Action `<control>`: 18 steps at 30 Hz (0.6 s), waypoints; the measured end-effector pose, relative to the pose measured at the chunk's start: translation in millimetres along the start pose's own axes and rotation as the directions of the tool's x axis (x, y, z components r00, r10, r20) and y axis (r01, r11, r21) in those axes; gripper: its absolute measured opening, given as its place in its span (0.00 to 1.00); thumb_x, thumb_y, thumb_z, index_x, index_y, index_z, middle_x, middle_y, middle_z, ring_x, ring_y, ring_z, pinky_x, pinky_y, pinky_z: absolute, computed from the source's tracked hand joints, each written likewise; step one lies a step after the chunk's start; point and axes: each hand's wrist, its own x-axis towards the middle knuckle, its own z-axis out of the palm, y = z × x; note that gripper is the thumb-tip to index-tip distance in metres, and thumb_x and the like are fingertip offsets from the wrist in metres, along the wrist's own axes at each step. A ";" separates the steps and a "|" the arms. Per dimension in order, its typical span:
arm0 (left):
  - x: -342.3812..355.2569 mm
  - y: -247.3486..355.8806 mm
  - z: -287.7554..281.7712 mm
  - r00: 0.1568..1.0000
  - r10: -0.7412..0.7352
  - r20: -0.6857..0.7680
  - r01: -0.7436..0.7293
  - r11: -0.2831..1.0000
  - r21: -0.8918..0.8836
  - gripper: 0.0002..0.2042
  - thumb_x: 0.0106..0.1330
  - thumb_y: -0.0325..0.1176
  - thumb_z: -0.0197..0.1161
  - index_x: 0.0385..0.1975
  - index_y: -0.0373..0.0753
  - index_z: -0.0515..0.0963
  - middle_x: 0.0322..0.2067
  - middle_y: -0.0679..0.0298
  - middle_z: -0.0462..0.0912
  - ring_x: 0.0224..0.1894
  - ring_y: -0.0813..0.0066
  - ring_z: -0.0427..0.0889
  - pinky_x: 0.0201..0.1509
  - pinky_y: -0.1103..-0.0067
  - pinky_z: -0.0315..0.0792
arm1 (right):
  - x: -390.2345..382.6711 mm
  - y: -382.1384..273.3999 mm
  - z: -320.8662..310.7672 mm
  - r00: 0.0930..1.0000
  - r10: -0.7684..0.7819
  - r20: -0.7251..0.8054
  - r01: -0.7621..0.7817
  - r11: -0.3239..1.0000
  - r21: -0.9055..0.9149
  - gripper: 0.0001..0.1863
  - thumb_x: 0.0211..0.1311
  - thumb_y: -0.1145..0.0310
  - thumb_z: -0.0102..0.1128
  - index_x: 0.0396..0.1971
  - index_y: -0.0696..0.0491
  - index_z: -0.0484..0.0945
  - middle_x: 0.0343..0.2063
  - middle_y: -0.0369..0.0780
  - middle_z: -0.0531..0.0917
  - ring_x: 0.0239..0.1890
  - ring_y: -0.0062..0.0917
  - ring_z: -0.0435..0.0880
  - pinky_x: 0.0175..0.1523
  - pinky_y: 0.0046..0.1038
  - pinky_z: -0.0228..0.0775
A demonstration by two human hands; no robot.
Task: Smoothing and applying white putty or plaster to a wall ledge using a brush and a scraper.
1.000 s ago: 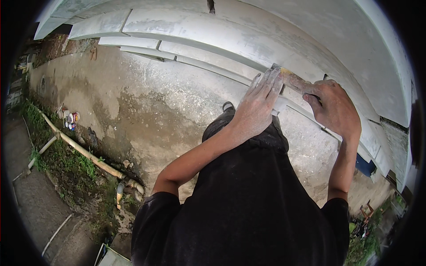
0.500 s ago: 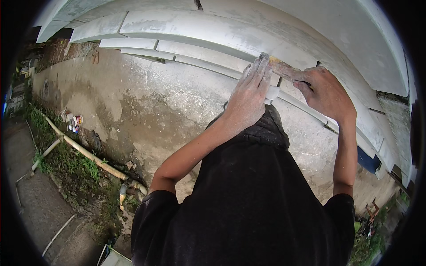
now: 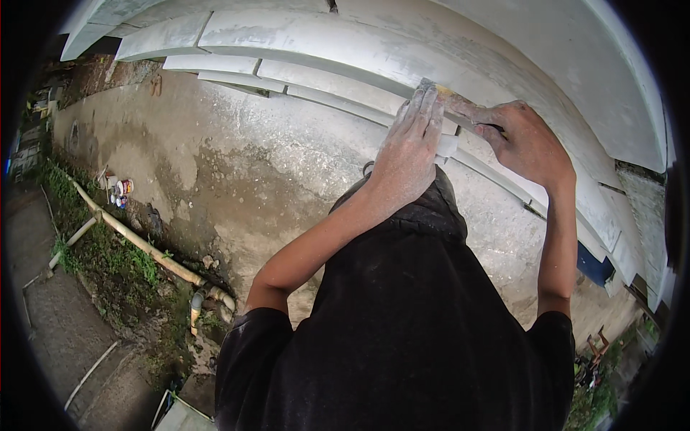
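Note:
My right hand (image 3: pixel 533 144) is closed round one end of a dusty flat bar-like tool (image 3: pixel 463 108), brownish-pink with a yellow patch and a grey far end; its exact kind is not clear. The tool lies against the edge of a pale grey concrete ledge (image 3: pixel 323 54). My left hand (image 3: pixel 413 147), coated in white dust, has its fingers stretched out side by side, with the fingertips at the tool's grey end. Just past the left hand's palm edge a small white piece (image 3: pixel 446 146) shows, mostly hidden by the hand.
Stepped pale ledges curve across the top. Below spreads a stained concrete surface (image 3: pixel 237 187). Down at the left run a long pale pipe (image 3: pixel 144 248), green weeds (image 3: pixel 118 258) and a few small containers (image 3: pixel 123 188). A dark blue thing (image 3: pixel 593 264) sits at the right.
Both hands and the tool have shifted only slightly along the ledge edge. The right hand keeps its grip, and the left fingers stay stretched at the tool's far end.

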 end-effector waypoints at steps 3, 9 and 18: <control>-5.2 -9.2 -4.4 0.999 -0.031 -0.018 0.032 0.999 0.007 0.39 0.51 0.18 0.58 0.69 0.22 0.59 0.72 0.38 0.57 0.75 0.42 0.56 0.78 0.54 0.52 | 4.3 -6.1 9.6 0.996 -0.057 -0.075 0.059 0.998 0.013 0.12 0.66 0.71 0.58 0.46 0.54 0.86 0.29 0.52 0.82 0.37 0.44 0.80 0.50 0.43 0.72; -4.5 -1.5 -8.1 1.000 -0.010 -0.010 0.009 0.998 -0.062 0.40 0.48 0.17 0.57 0.69 0.24 0.59 0.72 0.41 0.59 0.76 0.44 0.54 0.78 0.54 0.52 | 2.1 -21.2 -11.8 0.999 -0.005 0.044 0.007 0.999 -0.040 0.12 0.67 0.69 0.55 0.44 0.56 0.85 0.33 0.53 0.82 0.41 0.46 0.80 0.50 0.43 0.71; -1.4 -12.9 -13.3 0.996 -0.067 -0.054 0.064 0.996 -0.064 0.39 0.50 0.17 0.58 0.69 0.25 0.60 0.72 0.43 0.60 0.75 0.45 0.57 0.78 0.56 0.52 | 8.5 -33.7 -16.7 0.998 -0.055 -0.034 0.051 0.995 -0.085 0.09 0.67 0.70 0.56 0.39 0.57 0.84 0.28 0.50 0.82 0.37 0.46 0.79 0.48 0.44 0.71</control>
